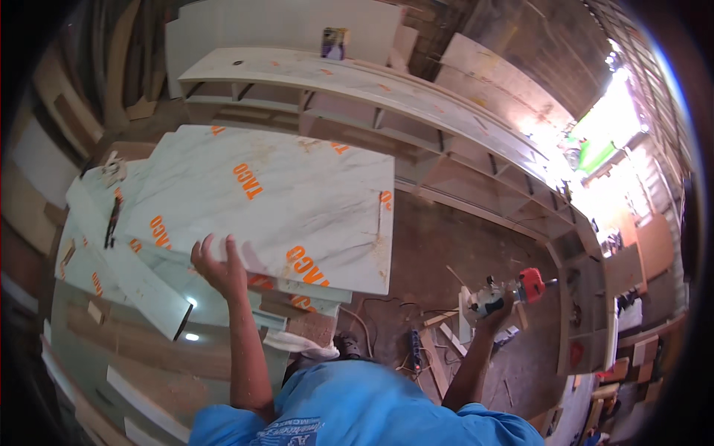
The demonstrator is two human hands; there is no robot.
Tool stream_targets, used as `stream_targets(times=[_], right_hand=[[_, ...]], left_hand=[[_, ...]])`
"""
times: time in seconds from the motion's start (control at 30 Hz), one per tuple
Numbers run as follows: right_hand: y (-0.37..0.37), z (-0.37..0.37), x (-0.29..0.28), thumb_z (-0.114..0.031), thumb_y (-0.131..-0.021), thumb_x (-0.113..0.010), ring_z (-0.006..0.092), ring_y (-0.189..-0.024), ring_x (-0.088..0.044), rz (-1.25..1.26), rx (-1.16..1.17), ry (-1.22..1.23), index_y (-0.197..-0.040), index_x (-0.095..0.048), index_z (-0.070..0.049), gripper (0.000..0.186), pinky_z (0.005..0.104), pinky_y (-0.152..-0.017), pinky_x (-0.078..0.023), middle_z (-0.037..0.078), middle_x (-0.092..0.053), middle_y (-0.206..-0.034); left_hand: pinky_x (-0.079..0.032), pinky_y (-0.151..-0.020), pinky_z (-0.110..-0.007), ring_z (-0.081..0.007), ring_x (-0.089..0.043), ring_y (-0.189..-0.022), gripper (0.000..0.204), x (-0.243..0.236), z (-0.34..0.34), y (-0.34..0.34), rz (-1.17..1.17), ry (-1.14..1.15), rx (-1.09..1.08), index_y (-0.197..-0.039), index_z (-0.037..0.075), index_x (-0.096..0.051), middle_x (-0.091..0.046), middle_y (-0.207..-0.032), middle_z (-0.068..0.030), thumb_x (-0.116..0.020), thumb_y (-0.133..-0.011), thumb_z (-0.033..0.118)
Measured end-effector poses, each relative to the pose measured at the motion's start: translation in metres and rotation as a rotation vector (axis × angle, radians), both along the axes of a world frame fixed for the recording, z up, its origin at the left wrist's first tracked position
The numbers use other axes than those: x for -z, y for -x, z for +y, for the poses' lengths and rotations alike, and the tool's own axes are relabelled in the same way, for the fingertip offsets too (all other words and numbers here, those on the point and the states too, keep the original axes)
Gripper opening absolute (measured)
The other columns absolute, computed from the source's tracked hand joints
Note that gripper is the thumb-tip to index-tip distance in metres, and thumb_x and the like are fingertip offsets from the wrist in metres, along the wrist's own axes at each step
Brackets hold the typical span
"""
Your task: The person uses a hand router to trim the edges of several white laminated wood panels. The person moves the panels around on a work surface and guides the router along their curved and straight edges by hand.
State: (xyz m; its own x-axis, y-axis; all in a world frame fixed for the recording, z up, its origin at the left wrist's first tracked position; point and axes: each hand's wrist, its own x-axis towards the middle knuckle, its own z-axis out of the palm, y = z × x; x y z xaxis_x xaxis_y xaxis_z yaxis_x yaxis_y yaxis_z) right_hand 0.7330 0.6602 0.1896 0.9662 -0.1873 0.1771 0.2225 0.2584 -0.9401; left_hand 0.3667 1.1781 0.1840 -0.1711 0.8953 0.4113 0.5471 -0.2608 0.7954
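My left hand [220, 267] is raised at the near edge of a marble-patterned white panel [335, 201] with orange printing. Its fingers are apart and hold nothing; whether they touch the panel I cannot tell. Out to the right, my right hand [500, 312] is closed around a handheld power tool [530, 285] that looks like a trim router, with a red end and a pale metal base. The tool is held in the air above the floor, to the right of the panel. A narrow marble-patterned strip [152, 286] lies slantwise left of my left hand.
A long low cabinet frame [357, 111] with open compartments curves along the back and right. A power strip [416, 349], cords and wood offcuts [433, 360] lie on the floor by my feet. Boards [67, 111] lean at the left; a small can [335, 43] stands on the cabinet.
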Motion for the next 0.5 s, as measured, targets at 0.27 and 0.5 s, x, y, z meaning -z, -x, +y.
stream_targets(times=[0.27,0.5], right_hand=[[0.015,0.004,-0.005,-0.041,-0.092,-0.066,0.0204,-0.051,-0.059,0.309,-0.222,-0.246,-0.099,-0.063,-0.005,0.036,0.0369,-0.042,-0.050,0.006,-0.061,-0.069],[-0.019,-0.025,0.012,-0.047,-0.094,-0.061,0.0212,-0.056,-0.063,0.287,-0.102,-0.158,-0.100,-0.063,-0.005,0.042,0.0352,-0.045,-0.052,0.007,-0.064,-0.074]], left_hand=[[-0.051,-0.079,-0.037,-0.0204,-0.062,-0.082,0.044,0.025,-0.015,0.029,-0.642,0.397,-0.032,-0.108,-0.008,-0.068,-0.069,-0.089,-0.0116,-0.076,-0.091,0.032],[-0.048,-0.095,-0.046,-0.0327,-0.058,-0.112,0.053,-0.020,-0.076,-0.038,-0.185,0.060,-0.138,-0.122,0.000,-0.060,-0.058,-0.111,-0.0160,-0.080,-0.085,0.032]])
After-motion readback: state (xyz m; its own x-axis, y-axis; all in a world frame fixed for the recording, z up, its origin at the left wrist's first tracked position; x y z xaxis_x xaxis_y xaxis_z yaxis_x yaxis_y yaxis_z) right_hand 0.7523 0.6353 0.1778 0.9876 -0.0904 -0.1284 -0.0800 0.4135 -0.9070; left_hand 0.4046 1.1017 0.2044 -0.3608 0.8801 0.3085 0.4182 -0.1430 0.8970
